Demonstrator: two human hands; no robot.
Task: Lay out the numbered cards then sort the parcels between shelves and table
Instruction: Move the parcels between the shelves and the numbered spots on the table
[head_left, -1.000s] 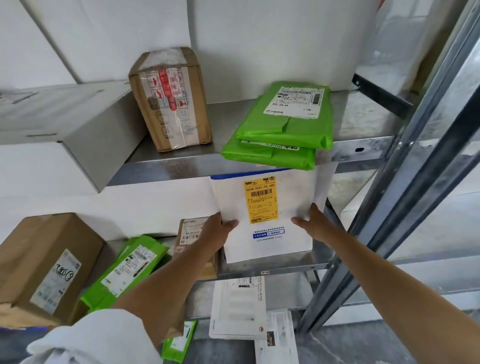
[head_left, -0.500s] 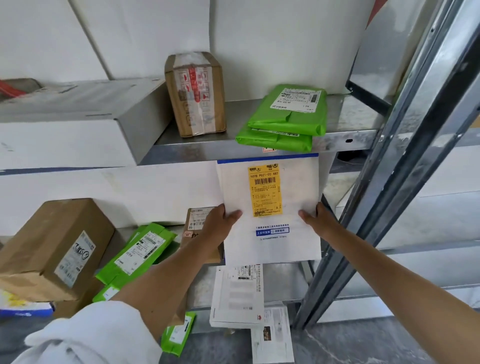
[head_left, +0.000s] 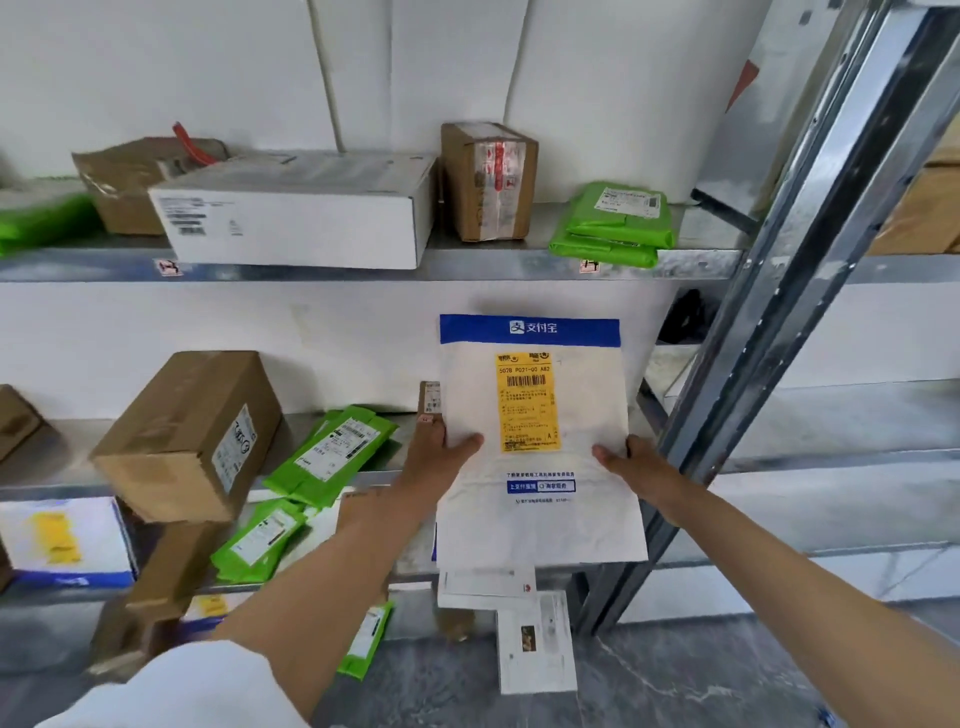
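Sleeve white, cut off at bottom edge. Left hand and right hand pinch white mailer by side edges, thumbs in front, fingers mostly hidden behind. Mailer upright before middle shelf, covering most of small brown box. Upper shelf: far-left green parcel blurred, cropped.

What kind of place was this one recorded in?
Probably a parcel depot or pick-up storeroom: metal shelving holds a taped cardboard box and green courier bags with shipping labels, and the left hand and right hand hold a white mailer bearing a barcode label.
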